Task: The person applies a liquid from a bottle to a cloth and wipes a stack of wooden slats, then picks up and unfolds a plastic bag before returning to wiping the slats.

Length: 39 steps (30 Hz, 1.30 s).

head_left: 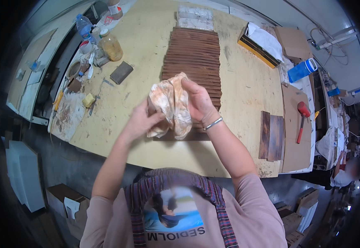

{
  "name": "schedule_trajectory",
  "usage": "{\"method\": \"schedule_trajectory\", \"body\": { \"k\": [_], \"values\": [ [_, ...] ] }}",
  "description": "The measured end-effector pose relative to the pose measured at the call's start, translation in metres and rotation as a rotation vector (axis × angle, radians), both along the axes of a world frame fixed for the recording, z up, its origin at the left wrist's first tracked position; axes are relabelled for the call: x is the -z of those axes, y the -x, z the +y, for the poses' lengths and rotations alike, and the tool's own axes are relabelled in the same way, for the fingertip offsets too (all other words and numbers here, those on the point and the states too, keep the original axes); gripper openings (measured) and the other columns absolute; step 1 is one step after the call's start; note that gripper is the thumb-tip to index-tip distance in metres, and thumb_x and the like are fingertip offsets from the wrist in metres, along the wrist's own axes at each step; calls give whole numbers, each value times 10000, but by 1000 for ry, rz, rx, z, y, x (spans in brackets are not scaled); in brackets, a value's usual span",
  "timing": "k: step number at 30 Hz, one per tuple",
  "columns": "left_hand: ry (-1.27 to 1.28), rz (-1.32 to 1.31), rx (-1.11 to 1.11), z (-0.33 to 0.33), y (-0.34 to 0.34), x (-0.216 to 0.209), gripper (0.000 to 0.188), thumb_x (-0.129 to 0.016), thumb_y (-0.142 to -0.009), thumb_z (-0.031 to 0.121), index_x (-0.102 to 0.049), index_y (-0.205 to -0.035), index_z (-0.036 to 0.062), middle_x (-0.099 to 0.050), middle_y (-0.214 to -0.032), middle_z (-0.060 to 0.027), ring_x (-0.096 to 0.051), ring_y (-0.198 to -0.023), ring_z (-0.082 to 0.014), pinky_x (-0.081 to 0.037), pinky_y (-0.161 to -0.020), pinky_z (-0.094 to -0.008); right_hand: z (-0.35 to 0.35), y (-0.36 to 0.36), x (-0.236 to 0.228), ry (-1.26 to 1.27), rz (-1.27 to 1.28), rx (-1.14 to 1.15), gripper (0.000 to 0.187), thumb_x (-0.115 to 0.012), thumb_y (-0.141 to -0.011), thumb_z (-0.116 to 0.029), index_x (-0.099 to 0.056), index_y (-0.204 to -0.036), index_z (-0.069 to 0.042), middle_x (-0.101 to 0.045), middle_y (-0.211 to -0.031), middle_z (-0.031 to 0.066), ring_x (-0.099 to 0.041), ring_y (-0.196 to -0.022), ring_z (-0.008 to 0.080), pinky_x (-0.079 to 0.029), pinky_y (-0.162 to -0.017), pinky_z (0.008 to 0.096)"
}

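Both my hands are on a crumpled white rag (171, 103) with orange-brown stains, held up over the near part of a long row of brown wooden strips (191, 53). My left hand (140, 120) grips the rag's left side, its thumb pressed on the cloth. On the right side my right hand (199, 101), with a bangle at the wrist, has its thumb up along the cloth; its other fingers are mostly hidden behind it. The rag covers some of the strips nearest me.
Jars and bottles (111, 44) crowd the table's (142, 53) far left. A dark block (121, 72) lies left of the strips. To the right are dark boards (271, 136), a red mallet (302, 120), a blue bottle (302, 70) and an open box (260, 45). Someone (345, 171) is at far right.
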<state>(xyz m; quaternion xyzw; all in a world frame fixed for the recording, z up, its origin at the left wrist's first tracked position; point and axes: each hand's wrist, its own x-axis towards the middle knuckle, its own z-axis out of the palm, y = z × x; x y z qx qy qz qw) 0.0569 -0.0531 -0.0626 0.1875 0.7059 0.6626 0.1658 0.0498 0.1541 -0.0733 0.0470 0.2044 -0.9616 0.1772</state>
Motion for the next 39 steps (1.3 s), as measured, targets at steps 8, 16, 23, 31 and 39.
{"method": "schedule_trajectory", "body": {
  "k": [8, 16, 23, 31, 39],
  "values": [
    [-696, -524, -132, -94, 53, 60, 340, -487, -972, 118, -516, -1276, -32, -587, -1279, -140, -560, -1187, -252, -428, -1032, -404, -43, 62, 33, -613, -12, 55, 77, -600, -897, -106, -606, -847, -47, -649, -893, 64, -624, -789, 144, -519, -688, 296],
    [-928, -813, -182, -136, 130, 70, 458, -451, -1014, 262, -421, -1392, 6, -511, -1390, -150, -490, -1281, -299, -365, -1098, -460, -13, 78, 76, -2085, 319, 520, 382, -638, -853, -185, -574, -1176, 10, -497, -1315, 240, -431, -1244, 402, -356, -1064, 451],
    [-725, -703, 28, -38, 229, 53, 365, -475, -997, 148, -482, -1331, 0, -589, -1266, -136, -586, -1159, -244, -475, -999, -396, 117, 116, 104, -2558, 42, 499, 631, -570, -917, -345, -386, -1413, -1, -324, -1517, 209, -331, -1369, 397, -297, -1112, 489],
    [772, 746, 585, 177, 260, 57, 627, -572, -918, 348, -393, -1439, 48, -430, -1452, -187, -387, -1363, -315, -310, -1118, -447, 150, 151, 119, -2566, -62, 278, 669, -482, -945, -352, -277, -1487, -19, -250, -1571, 159, -319, -1407, 308, -309, -1109, 469],
    [687, 890, 656, 152, 273, 92, 660, -602, -859, 113, -330, -1453, 11, -328, -1519, -183, -308, -1412, -327, -241, -1164, -443, 146, 146, 99, -2454, -181, 259, 671, -467, -948, -351, -247, -1500, -39, -198, -1591, 125, -328, -1394, 312, -297, -1123, 511]
  ]
}}
